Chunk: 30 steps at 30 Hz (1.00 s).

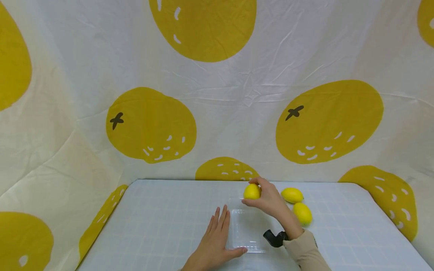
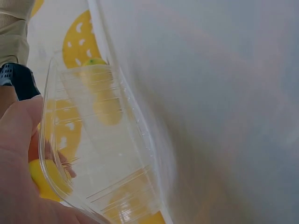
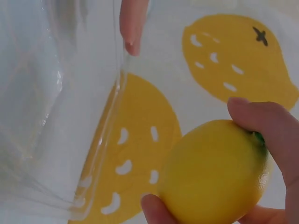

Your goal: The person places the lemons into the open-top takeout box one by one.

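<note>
A clear plastic container (image 1: 249,227) stands on the table in the head view. My right hand (image 1: 271,201) pinches a yellow lemon (image 1: 252,191) between thumb and fingers, over the container's far edge. The right wrist view shows that lemon (image 3: 215,172) close up, with a green spot at one end and the container wall (image 3: 100,140) beside it. Against the container's left side lies my left hand (image 1: 215,241), its fingers straight and its thumb stretched along the near edge. In the left wrist view the thumb (image 2: 21,121) is at the container's rim (image 2: 44,140).
Two more lemons lie to the right of the container, one farther back (image 1: 292,195) and one nearer (image 1: 303,213). A black device (image 1: 275,238) sits on the right wrist. Behind the pale checked table (image 1: 169,210) hangs a white cloth (image 1: 237,124) printed with yellow fruit.
</note>
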Tool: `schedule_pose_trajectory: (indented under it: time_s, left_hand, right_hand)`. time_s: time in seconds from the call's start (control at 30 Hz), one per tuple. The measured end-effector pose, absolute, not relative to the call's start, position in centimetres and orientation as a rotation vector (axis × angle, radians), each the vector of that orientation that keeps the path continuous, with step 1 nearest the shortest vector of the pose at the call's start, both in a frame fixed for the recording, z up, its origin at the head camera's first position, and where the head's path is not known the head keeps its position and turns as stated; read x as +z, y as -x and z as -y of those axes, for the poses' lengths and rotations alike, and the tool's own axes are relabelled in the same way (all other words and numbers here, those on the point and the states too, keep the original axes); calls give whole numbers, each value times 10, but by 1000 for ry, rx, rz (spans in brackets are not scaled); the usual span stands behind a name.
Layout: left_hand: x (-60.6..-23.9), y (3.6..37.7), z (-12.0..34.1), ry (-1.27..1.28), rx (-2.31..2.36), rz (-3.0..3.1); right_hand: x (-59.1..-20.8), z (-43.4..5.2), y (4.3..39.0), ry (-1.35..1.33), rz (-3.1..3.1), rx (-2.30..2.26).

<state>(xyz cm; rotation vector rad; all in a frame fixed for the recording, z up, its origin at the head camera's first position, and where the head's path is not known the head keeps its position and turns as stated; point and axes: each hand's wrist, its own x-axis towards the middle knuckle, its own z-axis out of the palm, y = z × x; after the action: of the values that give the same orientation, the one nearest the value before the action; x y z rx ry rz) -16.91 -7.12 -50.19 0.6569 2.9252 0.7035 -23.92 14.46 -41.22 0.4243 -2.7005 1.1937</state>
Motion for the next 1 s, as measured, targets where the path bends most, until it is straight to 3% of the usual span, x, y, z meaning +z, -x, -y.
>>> schedule_pose_trajectory:
  time_s: [1.0]
  left_hand:
    - [-498,171,71,-692,692,-2929]
  right_hand:
    - [-445,-108,253,-454,3176,1300]
